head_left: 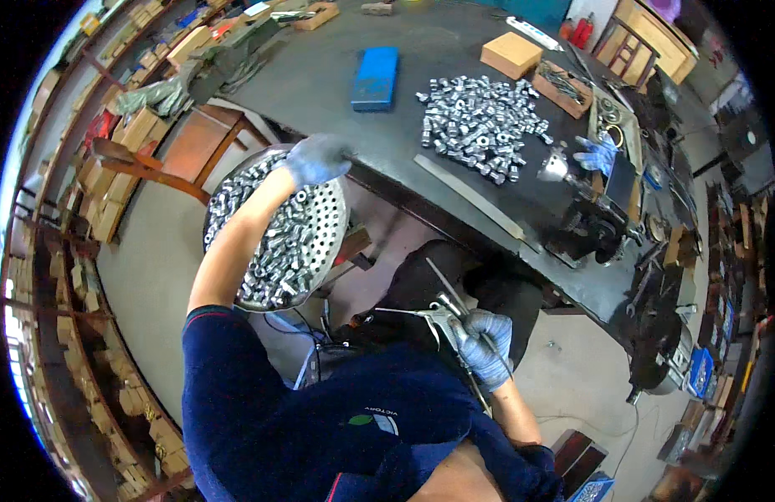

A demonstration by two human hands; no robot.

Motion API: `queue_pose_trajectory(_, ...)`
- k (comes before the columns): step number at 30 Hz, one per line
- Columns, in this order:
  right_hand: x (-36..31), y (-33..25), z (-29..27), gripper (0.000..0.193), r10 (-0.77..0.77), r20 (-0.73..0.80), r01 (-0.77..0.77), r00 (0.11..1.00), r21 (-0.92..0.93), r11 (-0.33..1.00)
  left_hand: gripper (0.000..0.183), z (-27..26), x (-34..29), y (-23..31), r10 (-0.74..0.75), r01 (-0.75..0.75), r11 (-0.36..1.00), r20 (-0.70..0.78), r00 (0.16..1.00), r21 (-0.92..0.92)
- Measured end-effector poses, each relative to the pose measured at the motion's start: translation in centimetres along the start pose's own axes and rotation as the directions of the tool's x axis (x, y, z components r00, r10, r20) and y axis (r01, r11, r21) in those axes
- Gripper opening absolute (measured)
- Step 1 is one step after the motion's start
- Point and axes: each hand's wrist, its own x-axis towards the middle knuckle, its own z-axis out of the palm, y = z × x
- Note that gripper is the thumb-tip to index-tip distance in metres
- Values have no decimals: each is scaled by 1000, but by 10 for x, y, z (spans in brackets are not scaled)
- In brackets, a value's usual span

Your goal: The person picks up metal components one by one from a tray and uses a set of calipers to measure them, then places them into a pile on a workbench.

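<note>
My right hand (486,347), in a grey-blue glove, is closed around a silver air blow gun (442,318). The gun's thin nozzle points left, over my lap. A slim grey rod (444,280) also passes through that hand, slanting up and left. My left arm reaches over a round perforated metal pan (325,230) heaped with small shiny metal fittings (279,251). At the pan's far rim, by the table edge, is my gloved left hand (316,159). Its fingers are blurred, so whether they grip anything is unclear.
On the dark table (320,92) lie a pile of metal fittings (479,121), a blue box (375,78), a flat metal bar (471,197) and a yellowish box (511,54). A vise (597,234) stands at right. A wooden chair (195,151) is beside the pan.
</note>
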Motion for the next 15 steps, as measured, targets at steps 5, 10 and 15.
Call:
queue_pose_trajectory(5, 5, 2, 9, 34, 15, 57, -25, 998, 171, 985, 30, 37, -67, -58, -261, 241, 946, 67, 963, 218)
queue_pose_trajectory(10, 6, -4, 9, 31, 7, 67, -17, 998, 152, 988, 24, 75, -69, -52, -465, 411, 798, 17, 885, 442)
queue_pose_trajectory(15, -5, 1, 6, 31, 117, 75, -130, 990, 189, 973, 26, 96, -68, -64, -493, 490, 781, -100, 864, 387)
